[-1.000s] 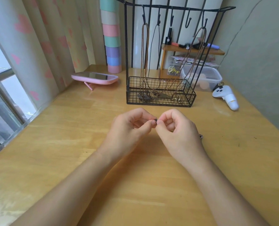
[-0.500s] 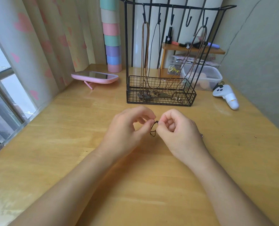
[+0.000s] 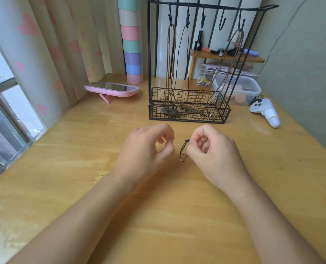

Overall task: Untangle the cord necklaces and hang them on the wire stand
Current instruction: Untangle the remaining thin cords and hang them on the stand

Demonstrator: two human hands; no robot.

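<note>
Untangling step: right hand [image 3: 213, 155] pinches a thin dark cord loop [image 3: 181, 151]; left hand [image 3: 147, 151], curled and apparently empty beside it, should probably regrasp the loop.

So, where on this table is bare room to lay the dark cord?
Bare table: left, between pink mirror and left hand; right, between white controller and the right hand holding the dark cord. Crowded behind, around the wire stand and plastic box.

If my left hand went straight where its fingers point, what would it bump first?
Probably the small dark cord loop pinched by the right hand. The left hand points its curled fingers sideways at it, though depth is unclear.
</note>
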